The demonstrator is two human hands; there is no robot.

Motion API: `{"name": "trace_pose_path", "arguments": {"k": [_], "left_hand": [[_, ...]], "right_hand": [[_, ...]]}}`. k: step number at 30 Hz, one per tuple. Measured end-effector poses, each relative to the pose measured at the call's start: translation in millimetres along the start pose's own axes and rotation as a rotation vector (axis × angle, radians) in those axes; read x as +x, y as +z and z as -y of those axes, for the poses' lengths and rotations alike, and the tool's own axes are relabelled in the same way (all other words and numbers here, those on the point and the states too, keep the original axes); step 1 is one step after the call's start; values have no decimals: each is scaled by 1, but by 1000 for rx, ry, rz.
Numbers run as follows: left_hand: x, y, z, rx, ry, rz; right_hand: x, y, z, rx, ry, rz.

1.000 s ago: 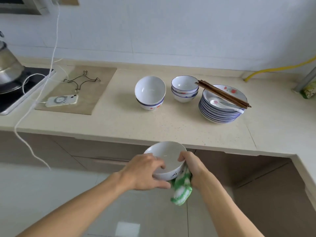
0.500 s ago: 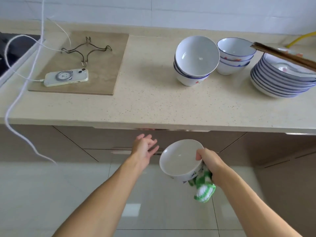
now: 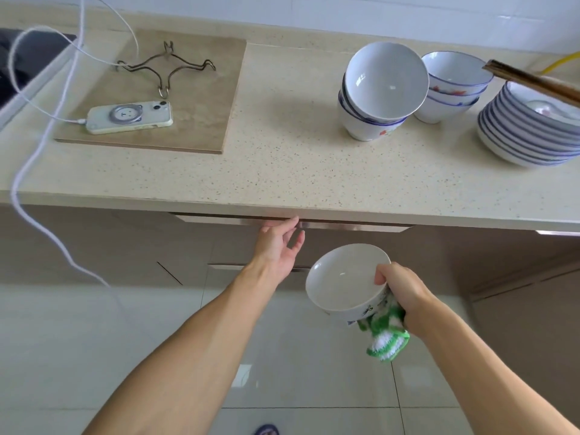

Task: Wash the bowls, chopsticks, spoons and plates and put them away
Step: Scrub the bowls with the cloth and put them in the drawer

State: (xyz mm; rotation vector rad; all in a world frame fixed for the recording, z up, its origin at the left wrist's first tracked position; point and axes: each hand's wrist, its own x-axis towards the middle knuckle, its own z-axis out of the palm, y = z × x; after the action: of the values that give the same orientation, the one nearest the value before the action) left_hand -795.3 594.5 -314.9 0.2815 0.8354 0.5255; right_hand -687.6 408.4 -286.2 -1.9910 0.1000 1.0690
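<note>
Beige speckled countertop filled the upper half of the head view, with pale cabinet fronts and a glossy tiled floor below it.

At about ten o'clock lay a tan board, and on it a bent wire trivet and a white phone, plugged into a white cable that looped off the counter edge.

At about one o'clock stood a stack of white bowls, the top one tipped toward the viewer. Just beside it, toward two o'clock, stood a second stack of bowls. At three o'clock sat a pile of blue-rimmed plates, with a white spoon in the top plate and brown chopsticks laid across it.

Near the centre, the left hand reached up with its fingers relaxed and spread, grasping nothing, the fingertips at the metal drawer handle under the counter edge.

At about five o'clock, the right hand gripped a white bowl by its rim, tilted, below the counter and over the floor. A green and white cloth was held in the same hand, bunched against the bowl's underside.
</note>
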Motion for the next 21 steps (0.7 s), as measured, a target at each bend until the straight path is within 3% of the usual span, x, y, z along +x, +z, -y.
{"name": "trace_pose_path", "arguments": {"k": [9, 11, 13, 15, 17, 19, 20, 21], "left_hand": [[-31, -9, 16, 93, 39, -112], [-44, -15, 24, 213, 44, -183], [-72, -22, 31, 535, 25, -269], [-107, -31, 33, 1072, 63, -306], [-129, -50, 35, 1765, 350, -319], [-140, -70, 36, 2116, 765, -241], [-141, -81, 35, 2213, 817, -181], [-143, -89, 33, 2308, 756, -115]], "right_hand": [[-49, -23, -20, -101, -25, 42], [-59, -26, -25, -121, -29, 49], [-72, -29, -30, -144, -39, 56], [-89, -30, -34, -157, -49, 72], [-107, -32, -39, -172, -48, 92], [-123, -33, -44, -186, -47, 113], [-132, -34, -47, -184, -49, 131], [-141, -34, -49, -176, -47, 138]]}}
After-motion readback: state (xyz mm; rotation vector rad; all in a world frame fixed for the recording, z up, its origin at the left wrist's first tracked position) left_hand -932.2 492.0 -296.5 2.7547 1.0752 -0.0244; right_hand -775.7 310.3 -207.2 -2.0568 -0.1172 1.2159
